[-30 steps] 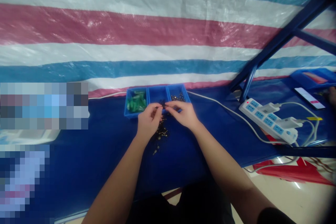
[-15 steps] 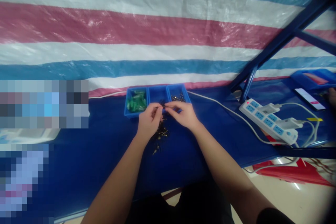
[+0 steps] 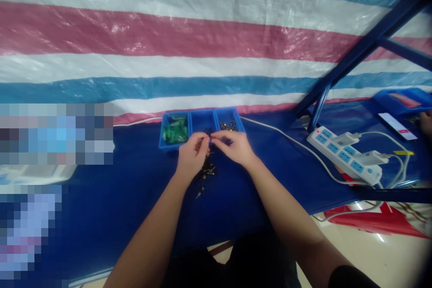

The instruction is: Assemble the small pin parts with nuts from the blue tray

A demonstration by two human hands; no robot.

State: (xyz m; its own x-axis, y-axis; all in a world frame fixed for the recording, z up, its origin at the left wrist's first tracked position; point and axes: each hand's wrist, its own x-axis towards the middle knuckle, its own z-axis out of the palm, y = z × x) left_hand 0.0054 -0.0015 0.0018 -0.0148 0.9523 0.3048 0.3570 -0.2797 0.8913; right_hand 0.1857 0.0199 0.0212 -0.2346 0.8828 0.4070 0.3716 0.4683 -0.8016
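while the striped tarp (image 3: 202,36) hangs behind our blue table (image 3: 135,198), we see the three-part tray (image 3: 201,127), then our left hand (image 3: 191,156) and right hand (image 3: 236,146), fingertips pinched together on a tiny dark part (image 3: 208,137) above the loose pile (image 3: 207,172).

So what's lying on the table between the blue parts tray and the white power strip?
In the head view, a white cable crosses the blue cloth between the tray and the power strip.

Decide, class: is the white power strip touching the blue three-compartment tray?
Apart. The head view shows the power strip far right of the tray, with bare blue cloth between.
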